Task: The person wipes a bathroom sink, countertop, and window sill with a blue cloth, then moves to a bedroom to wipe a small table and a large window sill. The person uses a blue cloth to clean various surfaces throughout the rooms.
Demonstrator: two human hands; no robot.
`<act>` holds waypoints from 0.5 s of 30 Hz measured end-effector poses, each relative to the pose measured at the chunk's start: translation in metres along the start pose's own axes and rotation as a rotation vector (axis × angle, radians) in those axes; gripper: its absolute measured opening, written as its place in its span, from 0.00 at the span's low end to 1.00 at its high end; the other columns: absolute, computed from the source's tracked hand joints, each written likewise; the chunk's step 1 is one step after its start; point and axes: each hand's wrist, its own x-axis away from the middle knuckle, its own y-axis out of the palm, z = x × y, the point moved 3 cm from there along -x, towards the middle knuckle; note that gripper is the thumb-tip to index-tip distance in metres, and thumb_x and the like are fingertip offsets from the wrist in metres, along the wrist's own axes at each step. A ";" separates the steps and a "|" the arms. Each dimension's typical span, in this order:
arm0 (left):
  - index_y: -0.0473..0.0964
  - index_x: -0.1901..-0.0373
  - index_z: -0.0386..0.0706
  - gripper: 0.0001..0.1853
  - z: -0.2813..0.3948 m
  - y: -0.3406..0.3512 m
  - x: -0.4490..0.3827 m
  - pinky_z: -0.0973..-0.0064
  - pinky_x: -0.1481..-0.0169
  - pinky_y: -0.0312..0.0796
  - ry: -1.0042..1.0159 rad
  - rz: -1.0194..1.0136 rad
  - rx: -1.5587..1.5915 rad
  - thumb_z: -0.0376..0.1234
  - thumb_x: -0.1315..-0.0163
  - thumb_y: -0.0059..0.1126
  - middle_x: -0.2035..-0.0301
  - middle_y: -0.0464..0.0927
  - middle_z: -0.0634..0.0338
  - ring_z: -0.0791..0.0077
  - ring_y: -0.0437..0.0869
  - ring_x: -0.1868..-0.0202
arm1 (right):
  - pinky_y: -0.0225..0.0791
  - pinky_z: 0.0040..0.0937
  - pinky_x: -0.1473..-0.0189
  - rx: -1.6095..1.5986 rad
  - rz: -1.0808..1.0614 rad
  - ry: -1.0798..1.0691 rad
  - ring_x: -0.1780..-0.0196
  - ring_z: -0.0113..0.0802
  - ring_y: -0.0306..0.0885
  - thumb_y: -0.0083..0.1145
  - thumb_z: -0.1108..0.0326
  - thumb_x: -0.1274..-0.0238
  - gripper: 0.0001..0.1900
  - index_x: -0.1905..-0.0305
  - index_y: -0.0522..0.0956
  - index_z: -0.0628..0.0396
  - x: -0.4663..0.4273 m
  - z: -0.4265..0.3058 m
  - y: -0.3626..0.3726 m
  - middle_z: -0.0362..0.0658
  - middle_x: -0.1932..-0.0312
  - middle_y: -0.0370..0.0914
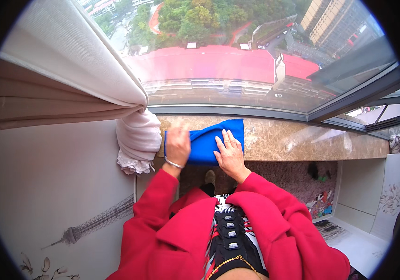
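Observation:
A blue cloth point(203, 147), folded over with a raised diagonal fold near its top, lies on the brown marbled stone windowsill point(284, 141). My left hand point(179, 141) is at the cloth's left end, blurred, with the fingers bent; whether it pinches the fabric cannot be told. A silver bangle circles that wrist. Flat on the right part of the cloth rests my right hand point(230, 155), its fingers slightly spread and pointing towards the window.
Left of the cloth, a gathered pale curtain point(138, 140) hangs against the sill. The window's grey frame point(228, 111) runs along the far edge, with an opened pane point(385, 117) at the right. Below the sill are a patterned rug point(291, 178) and a shoe point(210, 177).

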 end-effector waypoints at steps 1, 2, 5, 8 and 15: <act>0.78 0.57 0.37 0.10 0.017 -0.003 0.007 0.61 0.42 0.69 0.068 -0.043 0.184 0.26 0.41 0.55 0.55 0.80 0.48 0.53 0.79 0.49 | 0.54 0.46 0.33 -0.002 -0.009 0.014 0.27 0.53 0.58 0.60 0.58 0.41 0.26 0.40 0.74 0.58 0.001 -0.001 0.000 0.59 0.31 0.63; 0.79 0.60 0.38 0.09 0.032 0.001 0.022 0.61 0.44 0.72 0.111 -0.087 0.324 0.25 0.43 0.59 0.59 0.82 0.51 0.54 0.82 0.54 | 0.52 0.47 0.32 -0.020 -0.020 0.021 0.27 0.53 0.57 0.61 0.57 0.41 0.26 0.40 0.74 0.57 -0.001 0.000 0.002 0.59 0.31 0.63; 0.77 0.51 0.41 0.16 0.042 0.017 0.054 0.55 0.36 0.63 0.078 -0.167 0.170 0.31 0.43 0.62 0.47 0.76 0.49 0.54 0.75 0.41 | 0.51 0.50 0.31 0.010 0.053 -0.032 0.27 0.53 0.58 0.61 0.56 0.42 0.27 0.40 0.74 0.56 -0.012 0.000 0.001 0.59 0.32 0.64; 0.73 0.42 0.44 0.23 -0.004 0.042 0.048 0.47 0.30 0.52 -0.055 -0.205 -0.017 0.42 0.37 0.58 0.37 0.68 0.47 0.52 0.65 0.33 | 0.48 0.50 0.30 0.050 0.009 -0.012 0.26 0.53 0.56 0.59 0.51 0.40 0.29 0.37 0.73 0.52 -0.014 0.001 0.006 0.58 0.30 0.62; 0.69 0.34 0.50 0.32 -0.041 0.051 0.016 0.41 0.27 0.45 -0.144 -0.252 -0.142 0.53 0.38 0.55 0.30 0.56 0.41 0.47 0.56 0.28 | 0.44 0.53 0.28 0.095 -0.004 0.083 0.24 0.55 0.52 0.57 0.46 0.40 0.32 0.34 0.71 0.51 -0.029 -0.007 0.019 0.59 0.28 0.58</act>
